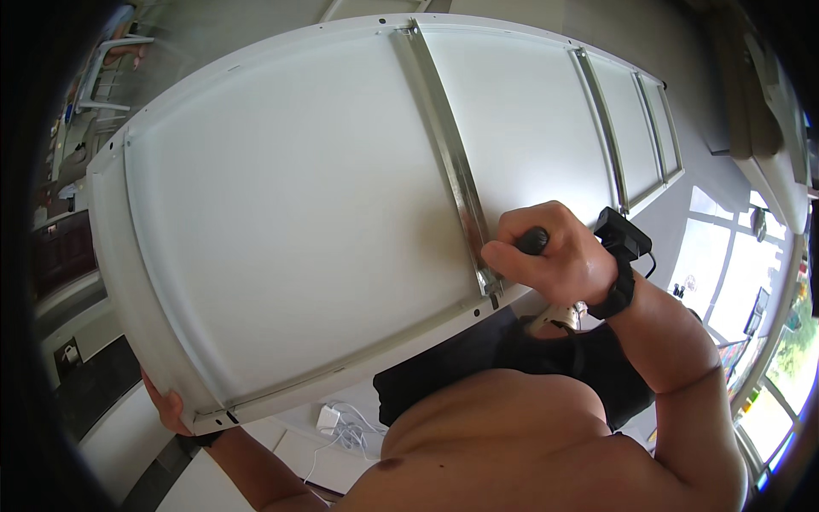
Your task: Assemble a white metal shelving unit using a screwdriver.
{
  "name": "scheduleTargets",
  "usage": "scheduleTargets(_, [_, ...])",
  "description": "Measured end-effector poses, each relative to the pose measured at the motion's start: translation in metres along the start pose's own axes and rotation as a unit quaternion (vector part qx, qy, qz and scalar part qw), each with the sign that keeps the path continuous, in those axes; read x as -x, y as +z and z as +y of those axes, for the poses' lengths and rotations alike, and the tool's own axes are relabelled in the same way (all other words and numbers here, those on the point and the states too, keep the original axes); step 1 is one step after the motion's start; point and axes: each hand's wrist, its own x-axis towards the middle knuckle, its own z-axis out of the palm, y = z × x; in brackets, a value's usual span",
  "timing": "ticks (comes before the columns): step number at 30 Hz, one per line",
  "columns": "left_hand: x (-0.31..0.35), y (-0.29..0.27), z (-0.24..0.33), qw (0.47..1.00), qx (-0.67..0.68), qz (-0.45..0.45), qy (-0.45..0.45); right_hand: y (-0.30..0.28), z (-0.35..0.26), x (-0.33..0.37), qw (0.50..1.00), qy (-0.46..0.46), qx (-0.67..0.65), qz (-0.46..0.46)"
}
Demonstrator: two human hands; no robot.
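Observation:
A large white panel [290,196] with several metal rails across it fills most of the head view, tilted up in front of me. My left hand [166,408] grips its lower left corner from underneath; only fingers show. My right hand [550,256] is closed around a black tool handle [533,240], pressed at the lower end of the nearest metal rail [452,162] close to the panel's bottom edge. The tool's tip is hidden by my fingers. A black band with a small box [623,243] sits on my right wrist.
Below the panel lie a white charger block with cables [331,420] and a white surface. White chairs [107,72] stand at the far left. Windows [725,273] line the right side. My bare torso and dark shorts fill the lower middle.

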Motion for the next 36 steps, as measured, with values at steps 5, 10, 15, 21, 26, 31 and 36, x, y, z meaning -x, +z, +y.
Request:
scheduleTargets(5, [0.000, 0.006, -0.003, 1.000, 0.003, -0.020, -0.001, 0.002, -0.002, 0.001, 0.999, 0.029, -0.011, 0.011])
scheduleTargets(10, [-0.005, 0.009, 0.001, 1.000, -0.016, 0.002, -0.005, -0.002, -0.005, -0.001, 0.999, 0.033, -0.019, 0.002])
scheduleTargets(15, [-0.001, 0.010, -0.002, 1.000, -0.014, 0.027, 0.006, -0.001, 0.001, 0.002, 1.000, 0.010, -0.001, -0.003])
scheduleTargets(21, [-0.008, 0.001, 0.001, 1.000, -0.008, -0.017, -0.002, 0.003, 0.004, 0.015, 0.999, -0.034, -0.002, 0.038])
scheduleTargets(26, [-0.005, -0.005, 0.000, 0.999, -0.007, -0.047, -0.005, 0.001, 0.019, 0.041, 0.966, -0.214, -0.055, 0.136])
scheduleTargets(31, [-0.003, -0.010, 0.002, 0.998, 0.007, -0.057, -0.012, 0.002, 0.014, 0.060, 0.952, -0.179, -0.045, 0.244])
scheduleTargets(36, [0.000, -0.009, 0.003, 0.997, 0.022, -0.067, -0.015, 0.029, 0.024, 0.058, 0.945, -0.170, 0.148, 0.236])
